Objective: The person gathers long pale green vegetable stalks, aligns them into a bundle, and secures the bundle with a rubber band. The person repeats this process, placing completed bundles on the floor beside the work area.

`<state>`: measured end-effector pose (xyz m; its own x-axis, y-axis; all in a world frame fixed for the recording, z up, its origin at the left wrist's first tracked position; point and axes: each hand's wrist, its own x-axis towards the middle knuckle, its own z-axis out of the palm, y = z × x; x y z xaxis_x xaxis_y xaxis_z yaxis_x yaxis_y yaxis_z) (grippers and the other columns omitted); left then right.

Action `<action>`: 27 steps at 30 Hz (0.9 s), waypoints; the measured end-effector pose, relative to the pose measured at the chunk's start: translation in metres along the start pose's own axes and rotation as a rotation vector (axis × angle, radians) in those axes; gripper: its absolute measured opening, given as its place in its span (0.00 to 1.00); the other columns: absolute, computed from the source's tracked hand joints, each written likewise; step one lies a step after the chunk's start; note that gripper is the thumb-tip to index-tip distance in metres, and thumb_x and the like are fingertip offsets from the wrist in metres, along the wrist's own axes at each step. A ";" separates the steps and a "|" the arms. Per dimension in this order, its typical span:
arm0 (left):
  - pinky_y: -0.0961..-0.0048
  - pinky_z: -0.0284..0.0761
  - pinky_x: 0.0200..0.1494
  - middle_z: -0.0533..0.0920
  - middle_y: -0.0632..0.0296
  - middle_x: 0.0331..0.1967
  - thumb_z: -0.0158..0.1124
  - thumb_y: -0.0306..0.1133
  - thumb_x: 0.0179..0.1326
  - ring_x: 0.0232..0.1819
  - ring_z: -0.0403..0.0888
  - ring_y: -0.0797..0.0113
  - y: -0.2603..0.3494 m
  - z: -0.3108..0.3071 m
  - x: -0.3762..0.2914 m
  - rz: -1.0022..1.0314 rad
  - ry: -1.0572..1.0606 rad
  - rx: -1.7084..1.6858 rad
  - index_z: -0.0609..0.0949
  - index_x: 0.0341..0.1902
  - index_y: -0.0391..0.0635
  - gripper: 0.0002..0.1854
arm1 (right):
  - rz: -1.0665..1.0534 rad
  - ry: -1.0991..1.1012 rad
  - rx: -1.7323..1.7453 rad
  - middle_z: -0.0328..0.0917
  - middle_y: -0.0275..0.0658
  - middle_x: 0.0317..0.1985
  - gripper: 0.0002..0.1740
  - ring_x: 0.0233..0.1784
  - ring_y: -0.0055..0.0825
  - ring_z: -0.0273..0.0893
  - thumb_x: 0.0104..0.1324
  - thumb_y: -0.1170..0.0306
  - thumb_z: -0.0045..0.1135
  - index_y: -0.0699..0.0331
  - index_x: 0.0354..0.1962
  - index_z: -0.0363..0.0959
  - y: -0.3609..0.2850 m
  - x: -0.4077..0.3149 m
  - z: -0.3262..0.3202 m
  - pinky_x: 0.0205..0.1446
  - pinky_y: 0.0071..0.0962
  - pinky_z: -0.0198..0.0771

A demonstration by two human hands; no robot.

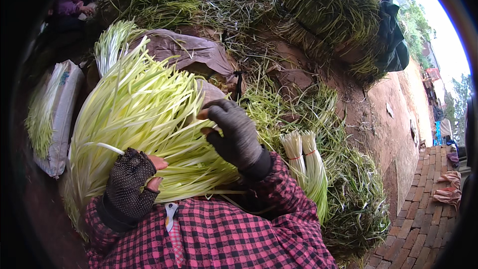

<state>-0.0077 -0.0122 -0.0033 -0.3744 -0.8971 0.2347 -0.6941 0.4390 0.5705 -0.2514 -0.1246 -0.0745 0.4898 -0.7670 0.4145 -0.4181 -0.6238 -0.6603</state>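
Observation:
A large heap of yellow-green leafy stalks, which look like blanched chives (pixel 149 97), lies before me against my checked jacket. My left hand (pixel 132 186), in a dotted fingerless glove, rests low on the heap with its fingers curled; a pale stalk (pixel 108 147) runs into its grip. My right hand (pixel 235 134), in a grey-black fingerless glove, hovers at the heap's right side. Its thumb and fingers are apart, with nothing seen between them. Beside my right forearm lie two bundles of stalks (pixel 304 157), tied with red bands, white ends upward.
A white sack (pixel 67 108) with chives on it lies at left. A paler bundle (pixel 112 46) and a brown sheet (pixel 186 50) lie beyond the heap. Leaf waste (pixel 354 190) covers the ground at right. Stacked greens (pixel 332 11) stand behind. Another person's hand (pixel 86 9) shows top left.

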 end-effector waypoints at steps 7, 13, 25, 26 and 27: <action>0.53 0.72 0.56 0.84 0.50 0.45 0.61 0.27 0.57 0.48 0.80 0.47 -0.004 -0.006 -0.001 0.054 0.109 -0.006 0.82 0.44 0.39 0.11 | 0.037 -0.242 -0.219 0.73 0.46 0.44 0.22 0.46 0.51 0.71 0.50 0.70 0.67 0.61 0.44 0.72 -0.020 0.009 0.027 0.48 0.46 0.70; 0.49 0.69 0.62 0.82 0.49 0.51 0.62 0.28 0.55 0.56 0.75 0.43 -0.002 -0.005 -0.003 -0.015 0.076 0.119 0.82 0.45 0.39 0.14 | 0.055 -0.284 -0.197 0.74 0.44 0.36 0.18 0.41 0.50 0.74 0.51 0.69 0.65 0.62 0.39 0.72 -0.043 -0.023 0.005 0.42 0.47 0.72; 0.48 0.67 0.63 0.81 0.50 0.51 0.63 0.28 0.53 0.58 0.74 0.43 -0.002 -0.008 -0.014 -0.077 0.130 0.173 0.82 0.44 0.39 0.13 | 0.241 -0.793 -0.142 0.83 0.49 0.38 0.15 0.44 0.50 0.82 0.63 0.62 0.55 0.57 0.45 0.80 -0.009 0.045 0.031 0.48 0.44 0.75; 0.48 0.67 0.64 0.81 0.50 0.52 0.63 0.29 0.54 0.58 0.74 0.43 -0.002 -0.009 -0.016 -0.098 0.137 0.183 0.82 0.44 0.39 0.13 | 0.207 -0.872 -0.143 0.83 0.49 0.39 0.15 0.44 0.50 0.81 0.64 0.62 0.53 0.57 0.46 0.80 -0.006 0.055 0.039 0.49 0.45 0.75; 0.48 0.67 0.64 0.81 0.50 0.52 0.63 0.29 0.54 0.59 0.74 0.43 -0.001 -0.010 -0.018 -0.094 0.148 0.188 0.82 0.44 0.39 0.13 | 0.136 -0.925 -0.111 0.83 0.49 0.39 0.16 0.45 0.51 0.81 0.66 0.61 0.52 0.57 0.47 0.79 -0.004 0.066 0.048 0.49 0.45 0.74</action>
<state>0.0054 0.0026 -0.0005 -0.2182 -0.9262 0.3076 -0.8293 0.3421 0.4419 -0.1805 -0.1652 -0.0745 0.8244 -0.4404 -0.3556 -0.5639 -0.5846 -0.5833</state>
